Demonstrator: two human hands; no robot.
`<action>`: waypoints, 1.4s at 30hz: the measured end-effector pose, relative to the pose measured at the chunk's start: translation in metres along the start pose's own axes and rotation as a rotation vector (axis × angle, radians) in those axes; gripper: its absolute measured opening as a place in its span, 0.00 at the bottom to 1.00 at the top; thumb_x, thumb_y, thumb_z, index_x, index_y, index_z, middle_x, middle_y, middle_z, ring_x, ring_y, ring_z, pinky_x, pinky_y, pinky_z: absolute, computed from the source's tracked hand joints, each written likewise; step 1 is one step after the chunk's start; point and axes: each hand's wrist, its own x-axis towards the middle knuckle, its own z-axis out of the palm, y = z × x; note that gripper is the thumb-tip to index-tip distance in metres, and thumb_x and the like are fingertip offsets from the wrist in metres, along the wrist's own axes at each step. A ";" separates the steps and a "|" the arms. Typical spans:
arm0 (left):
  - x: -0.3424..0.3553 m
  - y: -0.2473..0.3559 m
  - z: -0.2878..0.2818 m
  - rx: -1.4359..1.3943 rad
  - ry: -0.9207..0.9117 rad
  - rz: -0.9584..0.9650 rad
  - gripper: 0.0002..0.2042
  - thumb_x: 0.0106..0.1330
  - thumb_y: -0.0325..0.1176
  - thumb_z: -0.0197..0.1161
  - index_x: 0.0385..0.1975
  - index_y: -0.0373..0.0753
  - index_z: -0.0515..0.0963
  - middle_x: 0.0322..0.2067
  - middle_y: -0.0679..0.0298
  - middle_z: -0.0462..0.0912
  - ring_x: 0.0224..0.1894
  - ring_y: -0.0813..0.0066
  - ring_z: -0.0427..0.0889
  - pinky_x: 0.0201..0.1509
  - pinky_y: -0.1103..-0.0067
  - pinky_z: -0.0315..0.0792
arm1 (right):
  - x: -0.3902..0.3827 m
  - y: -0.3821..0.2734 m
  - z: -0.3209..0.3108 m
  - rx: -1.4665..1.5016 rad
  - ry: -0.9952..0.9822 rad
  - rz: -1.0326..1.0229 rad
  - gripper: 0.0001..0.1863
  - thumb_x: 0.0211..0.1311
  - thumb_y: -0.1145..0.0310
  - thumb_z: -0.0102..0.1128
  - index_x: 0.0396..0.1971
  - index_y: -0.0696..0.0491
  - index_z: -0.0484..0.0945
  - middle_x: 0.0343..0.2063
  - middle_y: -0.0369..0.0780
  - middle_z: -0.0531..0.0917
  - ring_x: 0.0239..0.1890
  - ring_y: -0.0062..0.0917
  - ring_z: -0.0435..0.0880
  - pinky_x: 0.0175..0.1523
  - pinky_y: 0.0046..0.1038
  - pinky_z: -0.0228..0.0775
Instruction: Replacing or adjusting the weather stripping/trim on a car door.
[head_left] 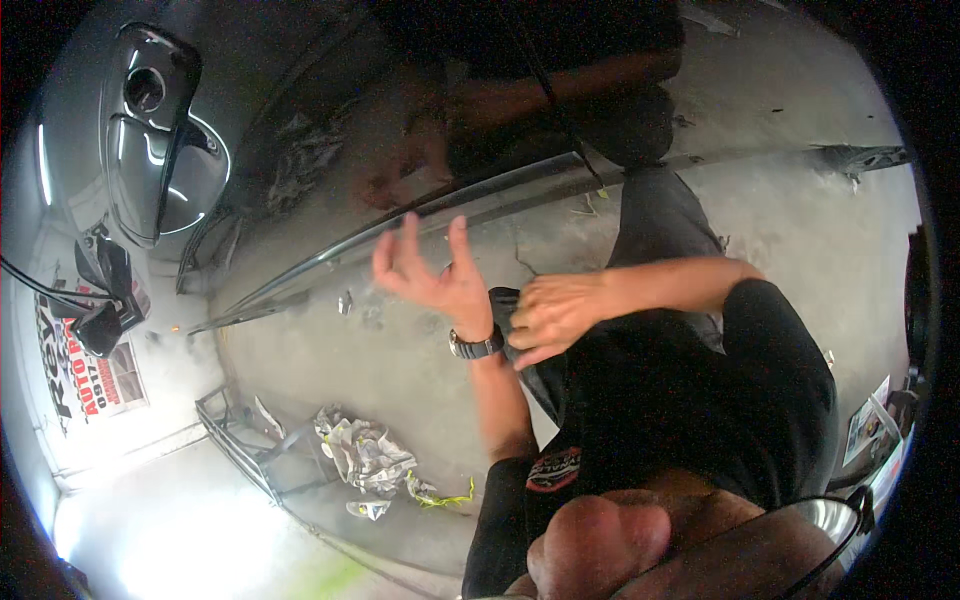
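Observation:
My left hand (pixel 437 280) is raised in front of a glossy black car door (pixel 330 110), its fingers spread and slightly bent, holding nothing that I can see. On that wrist sits a dark wristwatch (pixel 477 344). Close beside the watch, my right hand (pixel 560 312) is closed, with curled fingers pointing toward the left wrist. Dark fabric (pixel 505 300) shows next to its knuckles; whether the fingers grip it or anything else is hidden. The door handle (pixel 150 150), a chrome-edged black piece, is at the upper left, apart from both hands.
Along the door's lower edge runs a shiny sill strip (pixel 400 215). Crumpled newspaper (pixel 365 450) lies on the concrete floor (pixel 300 370), near a metal frame (pixel 240 440). A printed banner (pixel 95 370) hangs at the left. The door mirrors my arm and body.

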 end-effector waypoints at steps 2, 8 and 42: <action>0.003 -0.003 0.002 -0.013 -0.109 0.182 0.25 0.48 0.32 0.77 0.47 0.36 0.76 0.48 0.57 0.69 0.50 0.62 0.69 0.50 0.72 0.67 | -0.020 0.000 0.007 0.066 -0.081 0.112 0.22 0.63 0.52 0.55 0.19 0.54 0.71 0.14 0.44 0.74 0.20 0.41 0.78 0.25 0.38 0.69; 0.016 -0.014 0.009 0.129 -0.096 0.433 0.25 0.43 0.37 0.80 0.42 0.40 0.78 0.44 0.63 0.71 0.47 0.63 0.69 0.48 0.68 0.65 | -0.036 0.017 0.003 0.030 -0.221 0.377 0.20 0.65 0.54 0.53 0.21 0.56 0.73 0.13 0.45 0.75 0.20 0.43 0.78 0.27 0.40 0.71; 0.023 -0.054 -0.009 -0.318 -0.114 -0.458 0.35 0.43 0.30 0.80 0.48 0.42 0.62 0.47 0.64 0.67 0.47 0.71 0.69 0.46 0.73 0.64 | -0.038 0.035 -0.001 -0.017 -0.084 0.523 0.18 0.64 0.58 0.54 0.23 0.57 0.74 0.15 0.48 0.76 0.23 0.44 0.80 0.30 0.42 0.72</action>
